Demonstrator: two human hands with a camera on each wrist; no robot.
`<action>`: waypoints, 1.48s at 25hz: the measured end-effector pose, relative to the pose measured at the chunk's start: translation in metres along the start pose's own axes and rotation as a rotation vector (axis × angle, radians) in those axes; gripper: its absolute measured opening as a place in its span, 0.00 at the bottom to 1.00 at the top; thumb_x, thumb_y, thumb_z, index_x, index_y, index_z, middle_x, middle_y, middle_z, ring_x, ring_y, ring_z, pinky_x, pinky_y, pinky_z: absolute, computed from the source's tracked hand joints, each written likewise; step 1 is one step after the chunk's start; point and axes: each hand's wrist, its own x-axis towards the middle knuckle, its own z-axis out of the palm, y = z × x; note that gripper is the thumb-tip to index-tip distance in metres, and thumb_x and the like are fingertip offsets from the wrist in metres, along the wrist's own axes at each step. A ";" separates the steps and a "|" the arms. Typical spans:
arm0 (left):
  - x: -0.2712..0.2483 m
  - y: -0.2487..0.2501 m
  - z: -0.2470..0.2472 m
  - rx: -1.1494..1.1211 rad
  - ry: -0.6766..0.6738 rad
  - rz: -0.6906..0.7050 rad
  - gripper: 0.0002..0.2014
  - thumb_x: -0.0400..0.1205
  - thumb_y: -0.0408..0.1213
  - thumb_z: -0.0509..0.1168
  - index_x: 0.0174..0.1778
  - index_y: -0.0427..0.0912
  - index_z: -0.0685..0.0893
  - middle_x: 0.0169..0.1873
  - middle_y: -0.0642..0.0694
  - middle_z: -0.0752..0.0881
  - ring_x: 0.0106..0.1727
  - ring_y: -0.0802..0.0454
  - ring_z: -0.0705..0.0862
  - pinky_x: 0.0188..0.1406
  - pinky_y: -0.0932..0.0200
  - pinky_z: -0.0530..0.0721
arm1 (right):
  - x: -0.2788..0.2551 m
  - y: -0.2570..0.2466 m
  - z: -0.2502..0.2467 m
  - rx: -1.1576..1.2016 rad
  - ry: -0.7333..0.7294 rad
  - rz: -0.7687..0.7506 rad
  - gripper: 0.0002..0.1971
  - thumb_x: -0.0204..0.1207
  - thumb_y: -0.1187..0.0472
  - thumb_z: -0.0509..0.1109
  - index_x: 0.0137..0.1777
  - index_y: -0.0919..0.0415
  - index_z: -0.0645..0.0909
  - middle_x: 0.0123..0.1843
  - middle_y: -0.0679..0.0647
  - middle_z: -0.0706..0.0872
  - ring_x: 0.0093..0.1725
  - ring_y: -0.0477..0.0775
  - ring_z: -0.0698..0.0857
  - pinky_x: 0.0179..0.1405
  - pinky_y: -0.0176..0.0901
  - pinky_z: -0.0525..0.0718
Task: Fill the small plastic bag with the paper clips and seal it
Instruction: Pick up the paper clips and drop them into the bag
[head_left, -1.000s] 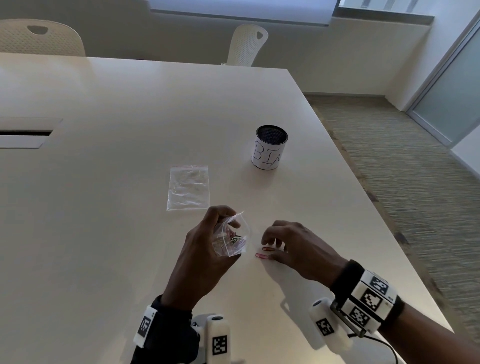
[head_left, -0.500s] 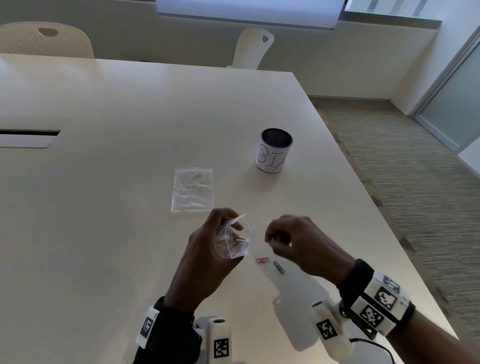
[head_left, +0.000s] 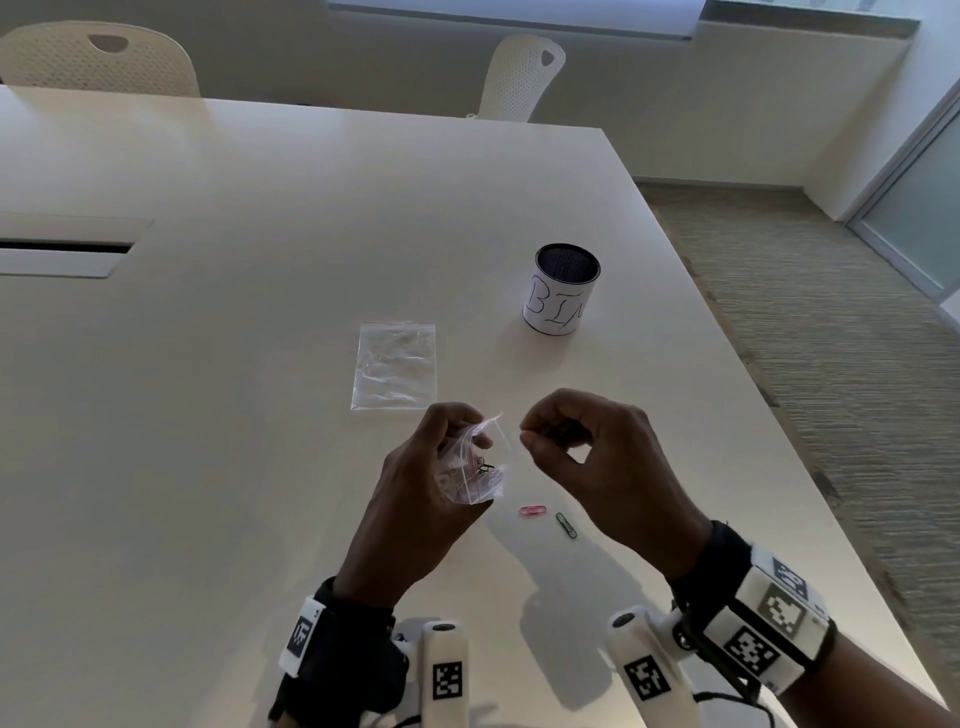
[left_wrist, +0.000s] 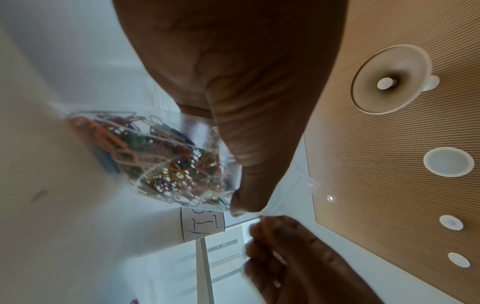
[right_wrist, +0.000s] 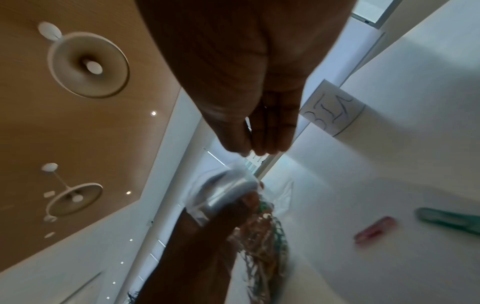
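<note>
Right hand (head_left: 592, 457) is up off the table now, pinching a clip by the bag (head_left: 475, 462) the left hand (head_left: 426, 483) grips; two clips (head_left: 533, 510) remain.

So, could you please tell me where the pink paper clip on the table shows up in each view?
Head: pink paper clip, lower centre, left of the green paper clip.
Left wrist: not clearly visible.
Right wrist: blurred, lower right.
Shared landmark: the cup labelled BIN.
</note>
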 end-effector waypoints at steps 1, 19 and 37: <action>0.000 -0.001 0.000 0.000 0.000 -0.003 0.25 0.75 0.35 0.83 0.63 0.49 0.80 0.53 0.57 0.90 0.52 0.54 0.91 0.46 0.69 0.87 | -0.002 0.008 0.001 -0.045 -0.097 0.042 0.04 0.78 0.62 0.80 0.47 0.54 0.88 0.40 0.45 0.91 0.40 0.45 0.90 0.45 0.42 0.90; -0.001 -0.001 0.000 0.015 -0.015 0.010 0.26 0.75 0.37 0.83 0.65 0.51 0.79 0.53 0.58 0.90 0.54 0.55 0.92 0.47 0.64 0.91 | -0.022 0.028 0.014 -0.395 -0.458 0.099 0.03 0.81 0.60 0.75 0.51 0.51 0.85 0.49 0.42 0.79 0.45 0.48 0.84 0.44 0.34 0.75; -0.002 0.003 -0.001 0.016 0.006 0.022 0.25 0.75 0.34 0.83 0.63 0.50 0.80 0.52 0.57 0.90 0.52 0.54 0.92 0.47 0.68 0.89 | -0.025 0.017 0.012 -0.405 -0.417 0.030 0.03 0.82 0.61 0.71 0.52 0.52 0.84 0.53 0.47 0.83 0.47 0.48 0.84 0.44 0.39 0.79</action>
